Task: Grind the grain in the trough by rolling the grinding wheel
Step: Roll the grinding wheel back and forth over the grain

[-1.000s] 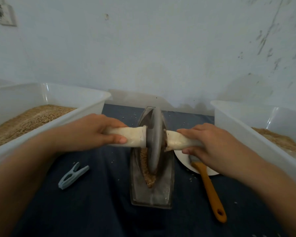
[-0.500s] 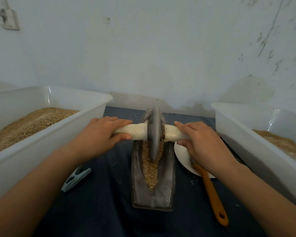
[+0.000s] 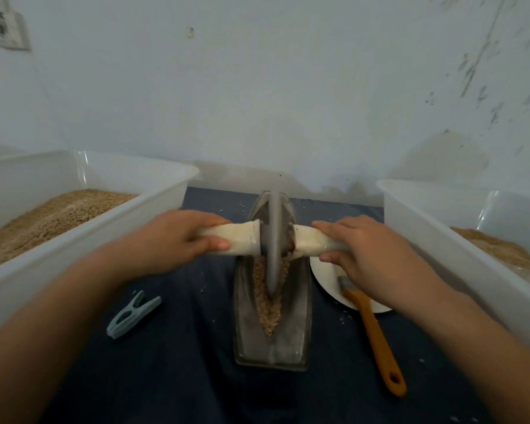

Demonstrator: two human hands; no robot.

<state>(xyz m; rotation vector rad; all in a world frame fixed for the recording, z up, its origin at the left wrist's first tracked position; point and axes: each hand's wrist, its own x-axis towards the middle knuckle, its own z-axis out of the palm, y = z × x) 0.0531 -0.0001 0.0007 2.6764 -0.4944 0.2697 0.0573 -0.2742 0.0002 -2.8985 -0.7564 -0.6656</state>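
I look down from the head camera at a surface covered in dark blue cloth [image 3: 172, 377], set against a pale wall. At the middle of the cloth stands a grey boat-shaped grinding trough [image 3: 291, 341], its long axis running from the near edge toward the wall. Tan grain [image 3: 268, 313] lies along its groove. The grey grinding wheel [image 3: 273, 240] stands upright on edge in the groove, in the far half of the trough, its lower rim sunk into the grain. A pale wrapped axle handle sticks out from each side of the wheel.

My left hand [image 3: 169, 240] grasps the left handle [image 3: 236, 238], fingers curled over the top and thumb underneath. My right hand [image 3: 371, 255] grasps the right handle [image 3: 308, 243] in the same way.

A white plastic bin [image 3: 153, 206] holding grain runs along the left edge of the cloth, and a second white bin [image 3: 441, 240] holding grain runs along the right edge. Just right of the trough lies a white plate [image 3: 328, 278], partly under my right hand. A brush with an orange handle [image 3: 375, 335] rests with its head on the plate and its handle pointing toward the near edge. A pale blue-green clothespin [image 3: 132, 315] lies on the cloth left of the trough. Loose grains are scattered near the trough.
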